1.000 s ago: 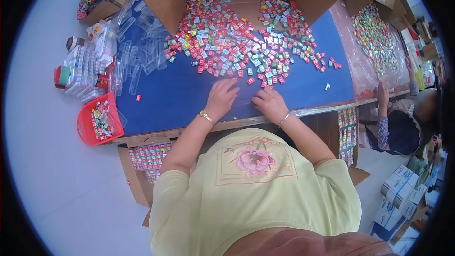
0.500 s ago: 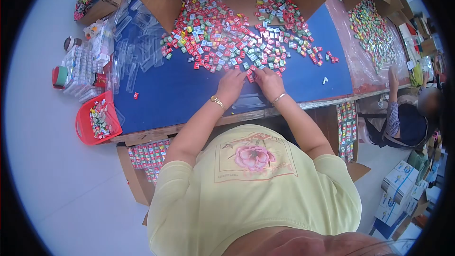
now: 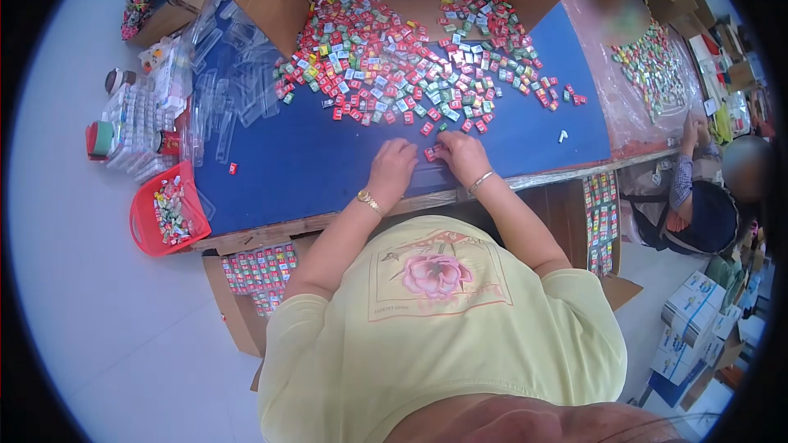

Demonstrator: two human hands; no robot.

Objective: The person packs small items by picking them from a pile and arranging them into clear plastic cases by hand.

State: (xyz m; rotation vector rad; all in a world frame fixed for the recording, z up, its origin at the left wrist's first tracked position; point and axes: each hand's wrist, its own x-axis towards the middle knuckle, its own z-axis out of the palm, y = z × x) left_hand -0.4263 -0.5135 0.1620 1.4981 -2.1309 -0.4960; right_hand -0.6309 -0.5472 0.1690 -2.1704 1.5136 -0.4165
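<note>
Small printed blocks in red, green, white and yellow, like little packs, lie in a large loose pile [image 3: 386,74] on the blue table top. My right hand [image 3: 466,159] is closed at the fingertips on small red blocks [image 3: 432,152] just in front of the pile. My left hand [image 3: 392,167] rests on the blue surface to the left, fingers bent and close together; whatever is under them is hidden. Between my hands, near the table edge, lies a clear plastic case [image 3: 427,175], hard to make out.
Clear empty plastic cases [image 3: 226,115] are heaped on the left. A red basket [image 3: 139,217] holds more blocks. Cardboard boxes with filled cases [image 3: 261,269] stand below the table edge. An open carton [image 3: 271,2] backs the pile. Another person [image 3: 698,205] sits at the right.
Both hands have drawn back from the pile toward me, and the left has moved away from the right. The right hand has brought red blocks along.
</note>
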